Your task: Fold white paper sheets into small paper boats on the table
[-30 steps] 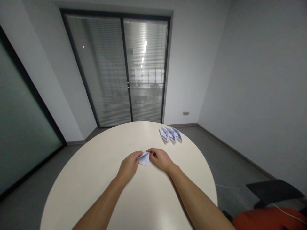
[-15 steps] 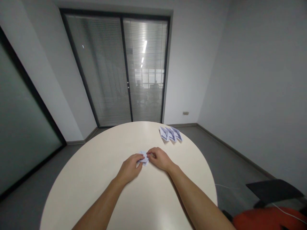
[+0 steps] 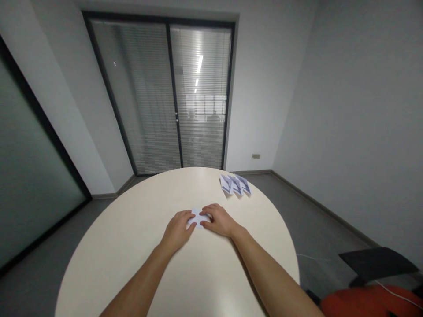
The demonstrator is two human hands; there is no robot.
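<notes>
Mid-way across the round cream-coloured table point(image 3: 132, 246), we hold a small pale folded paper point(image 3: 197, 217) by opposite sides, left hand point(image 3: 180, 227) and right hand point(image 3: 220, 220) narrowly curled. Folding, we judge; next calls for even fingertip pressure. Room to the left; three white-and-bluish folded papers point(image 3: 235, 185) near the far-right edge.
</notes>
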